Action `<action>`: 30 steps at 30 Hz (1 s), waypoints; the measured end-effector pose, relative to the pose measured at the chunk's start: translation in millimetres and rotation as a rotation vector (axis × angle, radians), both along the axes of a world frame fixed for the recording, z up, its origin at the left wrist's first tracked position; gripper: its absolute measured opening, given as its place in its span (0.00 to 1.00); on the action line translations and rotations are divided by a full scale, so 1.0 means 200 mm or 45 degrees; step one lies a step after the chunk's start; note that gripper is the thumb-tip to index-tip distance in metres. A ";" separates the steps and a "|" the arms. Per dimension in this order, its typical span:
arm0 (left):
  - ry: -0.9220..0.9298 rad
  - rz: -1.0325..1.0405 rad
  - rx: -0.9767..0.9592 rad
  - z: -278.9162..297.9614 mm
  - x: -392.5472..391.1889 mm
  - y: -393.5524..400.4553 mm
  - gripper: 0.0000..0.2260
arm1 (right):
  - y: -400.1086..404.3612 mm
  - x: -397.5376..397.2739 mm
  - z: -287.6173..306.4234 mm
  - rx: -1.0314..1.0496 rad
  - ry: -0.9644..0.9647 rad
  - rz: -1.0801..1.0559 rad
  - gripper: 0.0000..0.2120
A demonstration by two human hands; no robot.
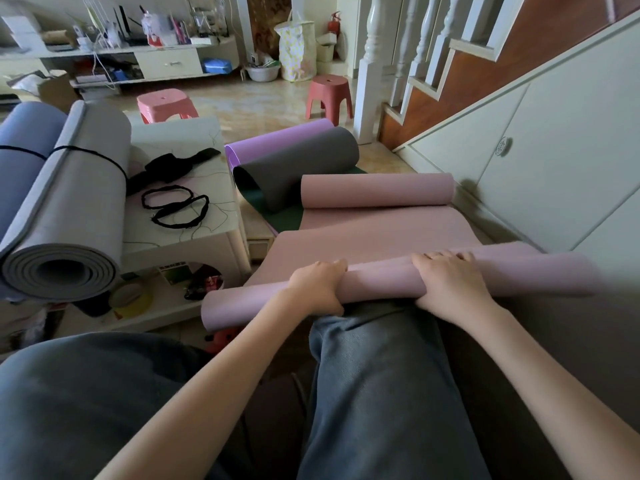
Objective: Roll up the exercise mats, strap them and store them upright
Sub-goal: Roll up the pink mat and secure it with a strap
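- Pink foam fills the foreground: the pink mat (374, 233) lies on the floor along the staircase wall, its near end wound into a roll (377, 282) just ahead of your knees, its far end curled up on its own.
- Your left hand (318, 285) is clamped over the roll left of centre, fingers wrapped across the top and thumb tucked beneath; your right hand (450, 282) presses on it from above, fingers only lightly bent (whether its thumb hooks under cannot be told).
- Both points of grip sit near the middle, so the roll's two ends are unheld; they could lag or drift, and the roll would then telescope into a cone that will not stand upright.
- Loosen the pressure and the springy foam is likely to unwind, leaving a slack core too fat for a strap.
- That curled far end may fold under as the roll reaches it, judging by how it sits.
- Waiting beyond: a grey-and-purple mat (294, 164), half unrolled.
- Black elastic straps (176, 206) lie on the low surface (194, 233) to your left, near a strapped grey mat (79, 202) (a reach away, so letting go to fetch one risks the roll springing open).
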State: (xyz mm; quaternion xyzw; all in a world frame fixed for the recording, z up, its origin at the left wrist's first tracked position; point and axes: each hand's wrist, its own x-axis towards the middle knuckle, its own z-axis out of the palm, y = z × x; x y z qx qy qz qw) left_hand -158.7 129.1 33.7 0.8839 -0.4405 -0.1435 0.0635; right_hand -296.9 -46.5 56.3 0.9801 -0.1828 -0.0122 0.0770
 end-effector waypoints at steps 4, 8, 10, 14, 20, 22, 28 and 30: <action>0.208 0.158 -0.110 0.04 0.15 0.11 0.25 | -0.01 0.00 0.03 0.181 0.092 -0.060 0.19; 0.105 0.283 0.000 0.06 0.14 0.07 0.31 | -0.01 -0.02 0.02 0.221 0.207 -0.102 0.26; 0.162 0.323 0.037 0.00 0.10 0.04 0.32 | -0.04 0.00 0.07 0.332 0.395 -0.147 0.36; 0.390 0.362 0.080 -0.09 0.04 0.02 0.37 | -0.10 0.03 0.17 0.448 0.619 -0.153 0.37; 0.560 0.418 0.139 0.00 0.10 0.05 0.43 | -0.09 0.03 0.18 0.471 0.643 -0.082 0.28; 0.667 0.493 0.099 0.00 0.14 0.09 0.41 | -0.10 0.04 0.17 0.463 0.617 -0.065 0.27; 0.680 0.690 0.032 -0.06 0.29 0.22 0.45 | -0.09 0.02 0.15 0.492 0.600 -0.110 0.30; 0.758 0.625 -0.009 -0.06 0.28 0.21 0.40 | -0.09 0.00 0.16 0.504 0.611 -0.128 0.32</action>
